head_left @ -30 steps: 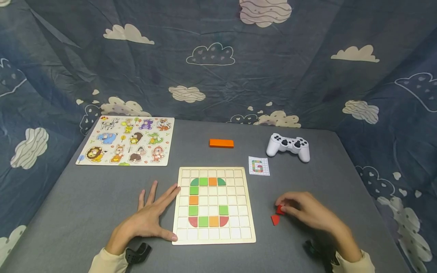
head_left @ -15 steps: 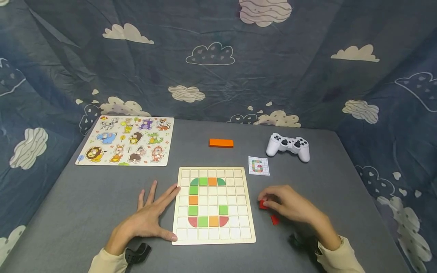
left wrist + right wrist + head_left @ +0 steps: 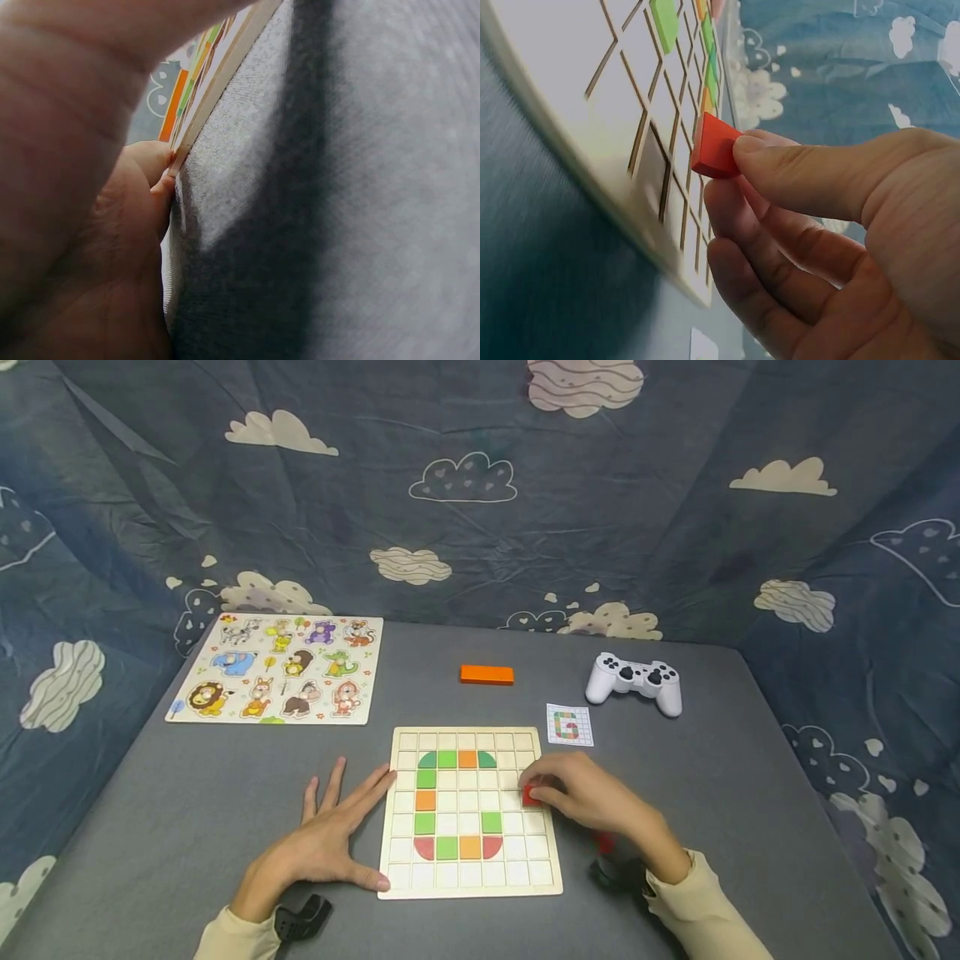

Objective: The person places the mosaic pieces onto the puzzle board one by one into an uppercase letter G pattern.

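A wooden grid board (image 3: 517,883) lies mid-table, with green, orange and red tiles set in some squares in a rough C shape. My left hand (image 3: 322,847) is spread at its left side, fingertip and thumb touching the edge; the left wrist view shows them against the board's rim (image 3: 217,82). Between thumb and fingers, my right hand (image 3: 592,793) pinches a red square tile (image 3: 718,148) over the board's right-hand columns. Another red piece (image 3: 605,842) lies on the table right of the board, partly covered by the right wrist.
A small pattern card (image 3: 569,725) lies beyond the board's right corner. Behind it sits a white game controller (image 3: 633,681). An orange block (image 3: 487,675) rests at the back, and an animal puzzle board (image 3: 277,677) lies back left. A cloud-print cloth hangs behind the table.
My right hand has carried the red tile leftward from beside the other red piece to over the board's right side. The left hand has stayed at the board's edge.
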The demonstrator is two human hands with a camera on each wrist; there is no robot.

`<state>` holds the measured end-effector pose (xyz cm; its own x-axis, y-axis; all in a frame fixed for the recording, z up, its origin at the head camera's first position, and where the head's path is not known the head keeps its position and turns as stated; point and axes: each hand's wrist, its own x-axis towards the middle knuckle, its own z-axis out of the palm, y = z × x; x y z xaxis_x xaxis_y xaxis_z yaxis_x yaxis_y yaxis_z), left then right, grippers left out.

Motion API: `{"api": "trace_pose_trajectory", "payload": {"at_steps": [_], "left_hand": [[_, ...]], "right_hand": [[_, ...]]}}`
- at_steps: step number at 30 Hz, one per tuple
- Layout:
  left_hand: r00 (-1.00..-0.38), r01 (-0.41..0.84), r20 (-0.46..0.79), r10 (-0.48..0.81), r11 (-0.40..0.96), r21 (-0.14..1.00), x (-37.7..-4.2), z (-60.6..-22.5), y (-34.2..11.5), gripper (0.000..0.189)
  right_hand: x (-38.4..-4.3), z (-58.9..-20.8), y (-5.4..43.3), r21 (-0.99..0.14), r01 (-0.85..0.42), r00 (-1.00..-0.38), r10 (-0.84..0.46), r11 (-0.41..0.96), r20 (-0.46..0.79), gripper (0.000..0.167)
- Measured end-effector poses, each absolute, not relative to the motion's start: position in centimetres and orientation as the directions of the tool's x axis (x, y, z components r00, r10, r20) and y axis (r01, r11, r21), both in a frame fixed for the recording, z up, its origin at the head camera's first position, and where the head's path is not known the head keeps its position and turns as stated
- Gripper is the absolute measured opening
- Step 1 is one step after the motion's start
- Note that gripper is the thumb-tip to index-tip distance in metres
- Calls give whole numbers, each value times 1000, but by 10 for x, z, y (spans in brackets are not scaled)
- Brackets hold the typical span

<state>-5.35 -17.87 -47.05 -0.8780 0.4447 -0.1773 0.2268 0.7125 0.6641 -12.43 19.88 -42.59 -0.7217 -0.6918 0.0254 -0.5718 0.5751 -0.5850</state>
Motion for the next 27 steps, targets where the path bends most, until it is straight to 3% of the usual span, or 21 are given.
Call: {"api": "trace_pose_trajectory", "payload": {"at_steps": [15,27], "left_hand": [[-880,222,-178,440,713,665,-53,-470,-179,136],[-877,228,-175,447,708,669,-53,-470,-179,134]], "right_hand": [[-136,-434,157,-609,-593,-670,-742,526,12,10],[-135,-437,146,-547,-654,-636,-771,523,23,11]]}}
